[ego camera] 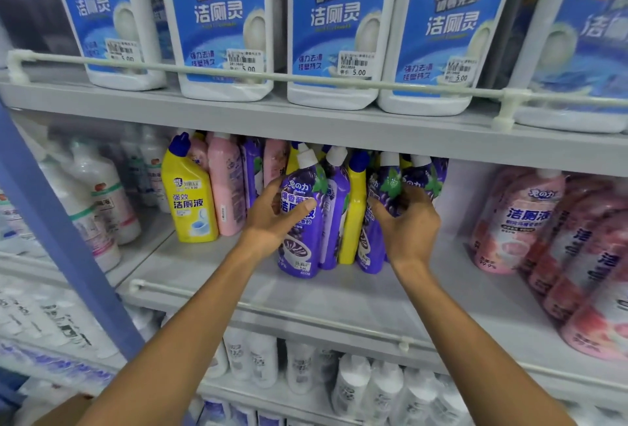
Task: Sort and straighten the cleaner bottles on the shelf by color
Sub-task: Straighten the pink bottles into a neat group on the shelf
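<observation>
Purple plastic fills the middle of the shelf point(339, 293), where a mixed cluster of cleaners stands well back from the front rail point(272, 310). Our left hand point(275, 218) closes its grip round the body of the front purple bottle point(300, 242), with the thumb across the label and the fingers behind. Our right hand point(407, 221) wraps its grip round a second purple bottle point(390, 187) at the right end of the cluster. One yellow bottle point(353, 215) is wedged between the two. Another yellow cleaner point(190, 201) stands at the cluster's left end, just beside the pink bottles point(226, 187). A separate pink row point(516, 218) lines the shelf's right edge.

We judge these bottles to be stiff moulded plastic under glossy printed sleeves, so probably slick in the palm. If full, they would carry their weight low. The mid-body is the place to hold them, not the angled neck or cap. Every cap we can see is on. The walls are opaque, so we cannot tell how full any bottle is. They are packed tightly, so drawing one out may tip its neighbours.
</observation>
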The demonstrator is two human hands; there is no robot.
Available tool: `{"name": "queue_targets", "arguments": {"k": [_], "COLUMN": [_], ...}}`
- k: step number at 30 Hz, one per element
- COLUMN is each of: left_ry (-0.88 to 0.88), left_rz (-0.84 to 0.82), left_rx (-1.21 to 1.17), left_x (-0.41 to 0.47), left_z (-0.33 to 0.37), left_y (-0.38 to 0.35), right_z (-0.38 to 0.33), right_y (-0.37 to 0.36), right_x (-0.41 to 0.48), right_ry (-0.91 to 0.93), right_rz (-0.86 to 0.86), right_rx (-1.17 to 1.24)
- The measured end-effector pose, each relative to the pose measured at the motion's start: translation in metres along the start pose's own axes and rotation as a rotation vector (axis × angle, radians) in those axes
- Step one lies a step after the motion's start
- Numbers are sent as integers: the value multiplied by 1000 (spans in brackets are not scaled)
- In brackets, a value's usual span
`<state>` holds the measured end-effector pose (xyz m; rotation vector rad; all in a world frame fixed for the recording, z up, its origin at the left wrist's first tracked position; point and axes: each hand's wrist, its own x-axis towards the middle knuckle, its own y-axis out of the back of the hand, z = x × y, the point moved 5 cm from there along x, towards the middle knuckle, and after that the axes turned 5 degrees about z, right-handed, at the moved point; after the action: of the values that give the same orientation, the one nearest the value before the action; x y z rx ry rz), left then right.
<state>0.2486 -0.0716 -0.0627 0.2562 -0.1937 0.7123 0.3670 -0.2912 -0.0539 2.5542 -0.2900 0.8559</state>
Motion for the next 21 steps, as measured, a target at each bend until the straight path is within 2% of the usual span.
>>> {"name": "queue_targets", "arguments": {"k": [7,13,18,21], "left_ry": [-14,-33,-18,16], "left_rz": [-10,-73,-135,-97], "left_rx": [-79,-162,-142,-119], "left_x": [-1,-6,-19,-20], "left_z": [-5,-11,-5,-10], "left_y": [-2,-1,14,42], "right_z": [-5,-13,-17,-31], "right_y": [-5,-1,2,7], "right_x": [-5,-16,-46,-70], "right_ry": [-28,-69,-213,-266], "right_rz": [-2,-78,-165,-158], "right_rx": [42,35,110,187]}}
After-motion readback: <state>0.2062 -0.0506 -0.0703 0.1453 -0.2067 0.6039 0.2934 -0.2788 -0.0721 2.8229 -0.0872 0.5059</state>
